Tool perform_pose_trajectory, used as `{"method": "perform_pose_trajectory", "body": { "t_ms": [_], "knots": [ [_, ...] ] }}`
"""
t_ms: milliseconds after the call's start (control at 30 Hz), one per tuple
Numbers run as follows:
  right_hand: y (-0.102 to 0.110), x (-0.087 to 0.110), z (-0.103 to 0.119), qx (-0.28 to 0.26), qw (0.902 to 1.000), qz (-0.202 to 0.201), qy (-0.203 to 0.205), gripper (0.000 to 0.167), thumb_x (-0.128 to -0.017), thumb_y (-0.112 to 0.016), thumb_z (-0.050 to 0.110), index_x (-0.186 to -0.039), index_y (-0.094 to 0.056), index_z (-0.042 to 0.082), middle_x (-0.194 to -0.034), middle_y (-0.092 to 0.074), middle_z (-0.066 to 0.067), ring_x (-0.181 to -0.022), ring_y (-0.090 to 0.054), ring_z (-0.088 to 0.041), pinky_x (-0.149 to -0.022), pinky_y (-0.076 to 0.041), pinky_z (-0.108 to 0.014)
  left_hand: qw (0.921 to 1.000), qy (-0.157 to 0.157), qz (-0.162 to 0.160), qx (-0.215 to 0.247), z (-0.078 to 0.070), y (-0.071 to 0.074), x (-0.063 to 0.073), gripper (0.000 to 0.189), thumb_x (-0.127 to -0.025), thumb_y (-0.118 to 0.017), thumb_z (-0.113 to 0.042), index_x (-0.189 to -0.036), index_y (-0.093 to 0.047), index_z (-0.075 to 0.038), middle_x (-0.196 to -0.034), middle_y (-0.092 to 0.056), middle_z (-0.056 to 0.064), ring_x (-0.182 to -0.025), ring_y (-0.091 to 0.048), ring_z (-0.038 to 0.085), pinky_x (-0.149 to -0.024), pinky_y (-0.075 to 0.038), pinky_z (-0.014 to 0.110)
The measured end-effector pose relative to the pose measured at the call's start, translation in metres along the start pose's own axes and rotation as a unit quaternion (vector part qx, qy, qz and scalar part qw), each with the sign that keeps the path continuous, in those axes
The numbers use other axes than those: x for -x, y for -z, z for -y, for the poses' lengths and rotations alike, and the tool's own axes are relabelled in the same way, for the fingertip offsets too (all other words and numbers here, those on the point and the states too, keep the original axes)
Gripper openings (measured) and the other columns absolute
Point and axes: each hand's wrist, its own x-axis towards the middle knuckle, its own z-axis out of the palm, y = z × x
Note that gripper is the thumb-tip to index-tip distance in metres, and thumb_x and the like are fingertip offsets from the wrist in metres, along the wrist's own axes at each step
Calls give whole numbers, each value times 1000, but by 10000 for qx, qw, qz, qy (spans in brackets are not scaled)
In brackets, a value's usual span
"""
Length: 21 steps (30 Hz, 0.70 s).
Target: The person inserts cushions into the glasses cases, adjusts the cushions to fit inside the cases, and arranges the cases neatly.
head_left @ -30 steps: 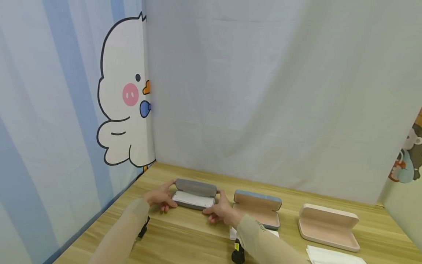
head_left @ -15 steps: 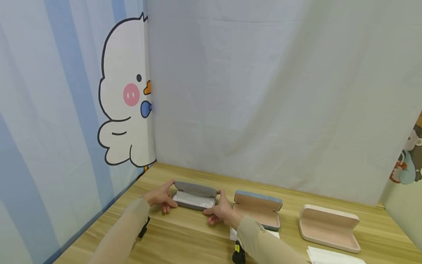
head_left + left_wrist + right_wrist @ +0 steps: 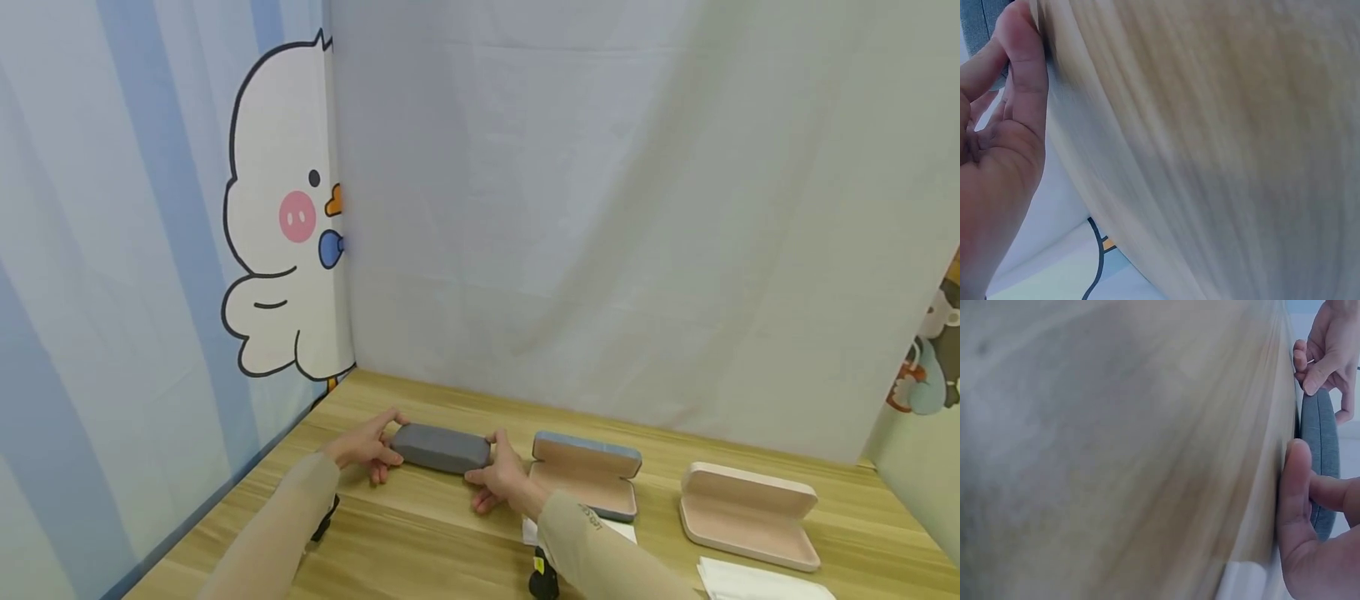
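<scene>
The grey case [image 3: 439, 454] lay lid-up on the table [image 3: 405, 533], between the left hand [image 3: 363, 446] and the right hand [image 3: 506, 477], each pinching an end. Even pressure at both ends would, I judged, seat it squarely. Just beyond the right hand stood an open blue case [image 3: 588, 490]; farther right, an open pale case [image 3: 750, 525].

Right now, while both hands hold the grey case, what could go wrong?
The left hand and right hand grip the grey case only at its ends, so it could slip if lifted. The right hand is close to the open blue case and might bump it. The right sleeve passes over the white cloth and may drag it.
</scene>
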Motion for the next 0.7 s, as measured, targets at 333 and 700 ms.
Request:
{"method": "perform_pose_trajectory", "body": {
  "t_ms": [333,700],
  "knots": [
    [5,4,4,523,9985,-177,-4,63,-83,-66,-8,-131,-26,3,-84,-60,-31,-41,-59,-17,-38,-54,-31,9994,5,-72,-352,-13,-7,4,56,-89,-58,8,-136,-28,-4,-72,-55,15,-46,-59,14,-46,-56,28],
    [19,14,29,848,9962,-165,89,74,-81,-65,0,-146,-29,3,-84,-67,-26,-39,-56,-14,-42,-56,-38,9720,550,-618,-2198,-47,-13,7,77,-80,-70,6,-143,-30,-13,-68,-61,19,-41,-56,16,-40,-53,29]
  ]
}}
